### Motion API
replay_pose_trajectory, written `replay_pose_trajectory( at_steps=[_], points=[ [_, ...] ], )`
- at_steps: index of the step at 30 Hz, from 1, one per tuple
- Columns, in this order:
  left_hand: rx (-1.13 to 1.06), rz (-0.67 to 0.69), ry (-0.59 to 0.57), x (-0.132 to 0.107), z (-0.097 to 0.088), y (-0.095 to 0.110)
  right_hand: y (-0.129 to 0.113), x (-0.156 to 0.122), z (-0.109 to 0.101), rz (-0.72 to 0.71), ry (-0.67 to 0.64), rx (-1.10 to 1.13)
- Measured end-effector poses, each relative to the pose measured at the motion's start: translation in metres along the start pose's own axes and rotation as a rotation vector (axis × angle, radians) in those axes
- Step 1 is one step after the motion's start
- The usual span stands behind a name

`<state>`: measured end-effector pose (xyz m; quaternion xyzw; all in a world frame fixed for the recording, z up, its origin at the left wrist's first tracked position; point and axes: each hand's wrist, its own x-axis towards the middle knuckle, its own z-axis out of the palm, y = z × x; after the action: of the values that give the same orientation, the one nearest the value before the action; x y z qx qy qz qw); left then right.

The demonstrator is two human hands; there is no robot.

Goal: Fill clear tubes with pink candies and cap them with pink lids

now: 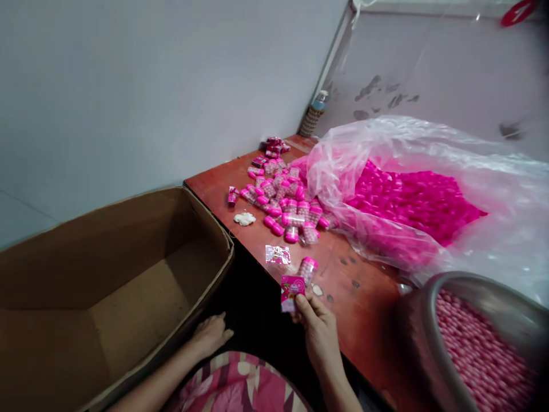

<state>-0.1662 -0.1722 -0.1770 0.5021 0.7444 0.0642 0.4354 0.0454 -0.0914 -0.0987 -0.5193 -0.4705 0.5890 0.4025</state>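
My right hand (317, 326) pinches a small pink printed label packet (291, 292) at the near edge of the reddish wooden table (364, 303). Just beyond it lie a small clear bottle with a pink cap (307, 268) and a loose clear wrapper (278, 254). My left hand (211, 335) rests low beside the cardboard box (107, 286), fingers loosely curled, holding nothing that I can see. A heap of several pink-capped bottles (283, 197) lies farther back on the table.
A large clear plastic bag of pink caps (412, 200) fills the table's right side. A metal bowl of pink-white candies (484, 343) stands at the near right. A drink bottle (314, 113) stands in the wall corner. A white scrap (245, 218) lies near the table's left edge.
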Motion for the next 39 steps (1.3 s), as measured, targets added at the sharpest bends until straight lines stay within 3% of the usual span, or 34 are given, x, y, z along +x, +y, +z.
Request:
replay_pose_trajectory(
  at_steps=[3, 5, 7, 10, 12, 16, 20, 23, 26, 28, 30, 35, 37, 39],
  points=[
    [-0.147, 0.074, -0.023, -0.014, -0.019, 0.024, -0.003, 0.008, 0.004, 0.047, -0.035, 0.042],
    [-0.503, 0.176, 0.010, -0.016, -0.034, 0.052, -0.006, 0.011, 0.007, 0.063, -0.065, 0.060],
    [-0.904, 0.240, -0.040, -0.013, -0.044, 0.084, -0.009, 0.012, 0.011, 0.060, -0.087, 0.063],
    [-1.155, 0.335, -0.131, -0.006, -0.044, 0.121, -0.013, 0.008, 0.014, 0.029, -0.077, 0.050],
    [-1.226, 0.334, -0.123, -0.003, -0.037, 0.132, -0.013, 0.006, 0.013, 0.014, -0.059, 0.033],
    [-1.314, 0.252, -0.040, 0.001, -0.027, 0.132, -0.014, 0.009, -0.001, -0.018, -0.013, -0.168],
    [-1.314, 0.147, 0.003, 0.004, -0.032, 0.125, -0.026, 0.031, -0.020, -0.159, 0.203, -0.745],
    [-1.336, 0.105, 0.009, 0.004, -0.036, 0.125, -0.035, 0.050, -0.024, -0.125, 0.272, -1.119],
    [-1.410, 0.079, 0.003, 0.006, -0.040, 0.127, -0.039, 0.064, -0.019, -0.076, 0.251, -1.289],
    [-1.488, 0.053, -0.009, 0.007, -0.043, 0.128, -0.039, 0.068, -0.017, -0.094, 0.244, -1.290],
    [-1.572, 0.024, -0.023, 0.010, -0.046, 0.131, -0.037, 0.067, -0.017, -0.113, 0.207, -1.148],
    [-1.732, -0.031, -0.014, 0.017, -0.051, 0.139, -0.027, 0.047, -0.021, -0.047, -0.026, -0.401],
    [-1.773, -0.042, -0.013, 0.019, -0.051, 0.143, -0.025, 0.037, -0.025, -0.057, -0.003, -0.411],
    [-1.798, -0.045, -0.015, 0.022, -0.050, 0.146, -0.026, 0.031, -0.033, -0.087, 0.095, -0.683]
  ],
)
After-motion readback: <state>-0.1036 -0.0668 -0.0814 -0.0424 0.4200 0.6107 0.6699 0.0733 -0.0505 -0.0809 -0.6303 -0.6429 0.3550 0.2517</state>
